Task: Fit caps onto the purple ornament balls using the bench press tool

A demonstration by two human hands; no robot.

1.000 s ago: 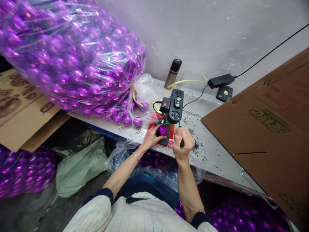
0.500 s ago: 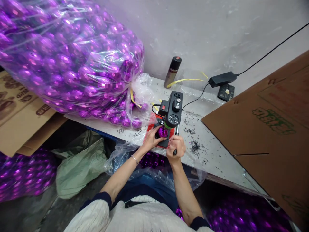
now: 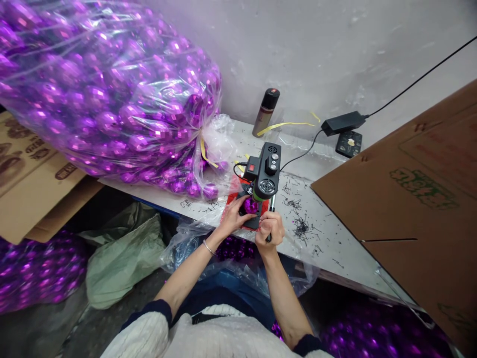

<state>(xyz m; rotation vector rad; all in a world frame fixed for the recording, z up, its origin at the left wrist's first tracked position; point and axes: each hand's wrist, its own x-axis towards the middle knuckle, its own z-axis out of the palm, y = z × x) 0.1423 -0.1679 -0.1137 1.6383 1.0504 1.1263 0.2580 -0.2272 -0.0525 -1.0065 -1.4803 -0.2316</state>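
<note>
A small black bench machine (image 3: 269, 166) with a red switch stands on a red sheet (image 3: 231, 195) on the white table. Under its head sits a shiny purple ball (image 3: 251, 205). My left hand (image 3: 233, 216) holds this ball from the left, with thumb and fingers around its sides. My right hand (image 3: 270, 229) is closed around the black-ended lever (image 3: 273, 203) at the machine's right side. The ball's top is partly hidden by the machine's head.
A big clear bag of purple balls (image 3: 122, 99) lies at the left. Behind the machine stand a spray can (image 3: 265, 113) and a black power adapter (image 3: 343, 123). Black bits (image 3: 301, 226) litter the table (image 3: 328, 248). A large carton (image 3: 417, 199) is at the right.
My right hand and the lever have shifted slightly left and toward the machine. My left hand stays on the ball, almost unmoved.
</note>
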